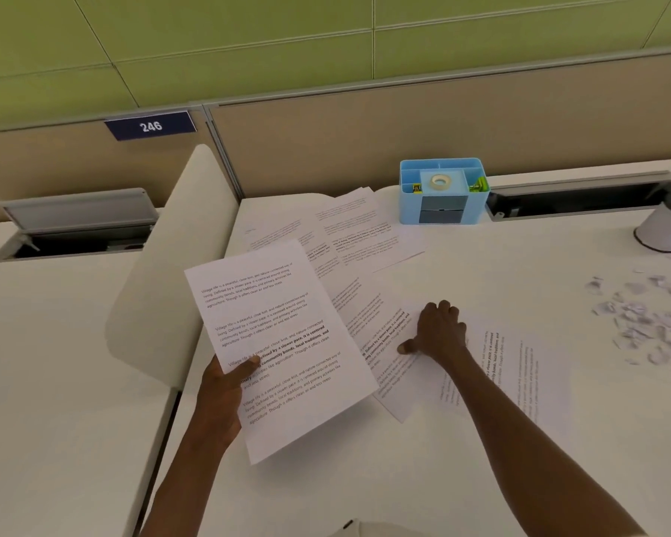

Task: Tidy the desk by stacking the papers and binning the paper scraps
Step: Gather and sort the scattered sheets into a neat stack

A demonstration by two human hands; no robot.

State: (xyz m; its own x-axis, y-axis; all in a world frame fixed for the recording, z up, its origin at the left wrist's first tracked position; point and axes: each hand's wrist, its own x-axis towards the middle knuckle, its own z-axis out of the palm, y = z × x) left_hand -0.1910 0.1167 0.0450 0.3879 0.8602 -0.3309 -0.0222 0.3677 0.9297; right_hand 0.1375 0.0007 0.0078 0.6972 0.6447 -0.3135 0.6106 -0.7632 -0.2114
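Papers: one printed sheet (279,343) is lifted off the desk (365,478), gripped by the left hand (225,385). The right hand (438,331) pinches another sheet (399,393) lying flat. More sheets (349,226) fan out behind; paper scraps (643,319) lie far right.

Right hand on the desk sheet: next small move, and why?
Probably lift that sheet and slide it onto the paper in the left hand. The right hand already has its fingers curled on the sheet with the thumb at its edge, and other sheets still lie loose on the desk.
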